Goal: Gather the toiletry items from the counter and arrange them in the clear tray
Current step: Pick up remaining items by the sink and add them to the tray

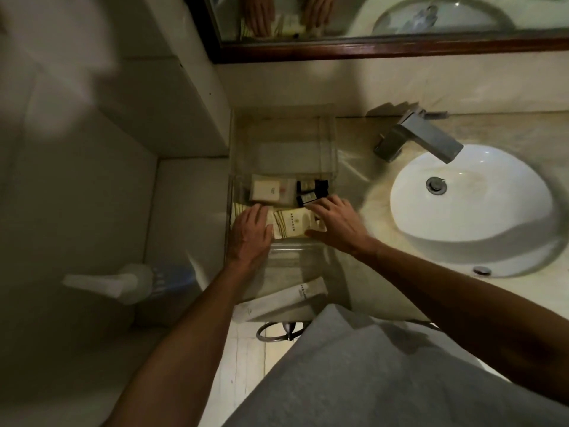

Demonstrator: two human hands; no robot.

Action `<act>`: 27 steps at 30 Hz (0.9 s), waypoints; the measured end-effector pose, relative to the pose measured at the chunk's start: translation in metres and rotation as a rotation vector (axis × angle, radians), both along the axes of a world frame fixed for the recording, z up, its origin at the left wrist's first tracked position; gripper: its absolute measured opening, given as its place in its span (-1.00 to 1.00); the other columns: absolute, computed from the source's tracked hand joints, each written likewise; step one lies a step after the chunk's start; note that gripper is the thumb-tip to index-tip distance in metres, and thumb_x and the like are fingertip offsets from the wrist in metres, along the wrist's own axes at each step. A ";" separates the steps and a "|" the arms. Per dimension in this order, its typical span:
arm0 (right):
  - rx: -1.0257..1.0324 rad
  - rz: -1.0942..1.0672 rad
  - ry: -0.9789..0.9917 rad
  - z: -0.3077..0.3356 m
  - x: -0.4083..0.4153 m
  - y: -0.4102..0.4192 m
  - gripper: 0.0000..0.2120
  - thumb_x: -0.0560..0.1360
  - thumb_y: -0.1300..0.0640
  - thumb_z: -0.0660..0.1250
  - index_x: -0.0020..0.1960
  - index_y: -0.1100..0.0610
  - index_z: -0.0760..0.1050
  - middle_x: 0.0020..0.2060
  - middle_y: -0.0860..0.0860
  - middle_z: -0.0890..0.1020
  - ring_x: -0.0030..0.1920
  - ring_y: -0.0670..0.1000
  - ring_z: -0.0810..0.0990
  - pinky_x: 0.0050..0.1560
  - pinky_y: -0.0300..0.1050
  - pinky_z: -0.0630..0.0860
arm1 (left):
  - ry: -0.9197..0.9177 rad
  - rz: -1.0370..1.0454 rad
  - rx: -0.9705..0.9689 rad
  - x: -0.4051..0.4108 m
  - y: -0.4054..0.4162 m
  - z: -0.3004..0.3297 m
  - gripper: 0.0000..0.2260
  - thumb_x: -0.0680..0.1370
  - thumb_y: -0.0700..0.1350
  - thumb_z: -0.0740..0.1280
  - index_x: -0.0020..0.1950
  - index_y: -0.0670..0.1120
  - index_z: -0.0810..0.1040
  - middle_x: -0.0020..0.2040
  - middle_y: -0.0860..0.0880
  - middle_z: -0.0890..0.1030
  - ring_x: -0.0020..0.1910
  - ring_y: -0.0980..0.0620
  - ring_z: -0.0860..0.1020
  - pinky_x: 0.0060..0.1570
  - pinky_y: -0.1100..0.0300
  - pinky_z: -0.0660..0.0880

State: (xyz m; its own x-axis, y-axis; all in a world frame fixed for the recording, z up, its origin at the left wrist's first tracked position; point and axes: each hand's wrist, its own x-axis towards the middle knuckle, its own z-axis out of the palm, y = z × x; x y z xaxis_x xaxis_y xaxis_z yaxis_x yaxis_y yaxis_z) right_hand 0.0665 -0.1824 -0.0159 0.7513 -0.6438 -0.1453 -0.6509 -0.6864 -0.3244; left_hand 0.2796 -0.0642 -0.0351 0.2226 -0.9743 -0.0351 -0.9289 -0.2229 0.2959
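The clear tray [281,140] sits on the tabletop [351,167] hard against the left wall, its far half bare. To its right a strip of bare tabletop runs to the sink [471,208] and tap [421,137]; the tabletop's near edge lies just beyond a white tube [286,298] lying on its side near the tray.

In the tray's middle band lie a pale soap packet [271,190] and, just right of it, small dark bottles [311,192]. Nearer is a cream sachet [292,224] with thin green lines and dark lettering.

The left hand [251,232] lies flat, its fingers [257,212] spread and released on the sachet's left end. The right hand [337,223] rests on the right end, fingers [320,204] extended toward the bottles, thumb along the sachet's near edge; whether it pinches the sachet, I cannot tell.
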 end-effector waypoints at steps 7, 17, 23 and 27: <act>-0.041 -0.041 0.019 -0.008 0.001 0.022 -0.62 0.47 -0.16 0.36 0.18 0.04 0.54 0.18 0.03 0.52 0.16 0.04 0.42 0.20 0.00 0.41 | 0.067 0.108 0.006 -0.006 0.012 -0.004 -0.61 0.58 -0.05 0.12 0.35 -0.17 0.44 0.31 -0.21 0.45 0.23 -0.16 0.44 0.21 -0.09 0.45; -0.068 0.023 0.067 -0.003 -0.014 0.030 -0.71 0.54 0.01 0.31 0.21 0.08 0.57 0.19 0.12 0.58 0.20 0.09 0.49 0.23 0.06 0.43 | 0.129 0.146 0.022 -0.009 0.010 -0.007 -0.63 0.57 -0.04 0.14 0.35 -0.12 0.39 0.33 -0.17 0.38 0.24 -0.11 0.38 0.19 -0.09 0.44; -0.098 0.007 -0.054 0.003 -0.041 0.023 -0.79 0.56 0.00 0.29 0.11 0.06 0.59 0.04 0.05 0.62 0.03 0.03 0.50 0.08 -0.03 0.41 | 0.025 0.022 -0.140 -0.030 0.003 0.016 -0.62 0.46 -0.19 0.29 0.28 -0.15 0.45 0.29 -0.18 0.45 0.25 -0.12 0.38 0.30 -0.07 0.33; -0.101 -0.055 -0.134 0.012 -0.091 0.010 -0.86 0.56 0.04 0.32 -0.06 0.06 0.62 -0.10 0.02 0.62 -0.07 0.04 0.49 -0.08 -0.04 0.43 | 0.083 -0.037 -0.117 -0.069 -0.012 0.028 -0.58 0.41 -0.15 0.25 0.27 -0.12 0.44 0.26 -0.16 0.46 0.23 -0.12 0.40 0.30 -0.05 0.31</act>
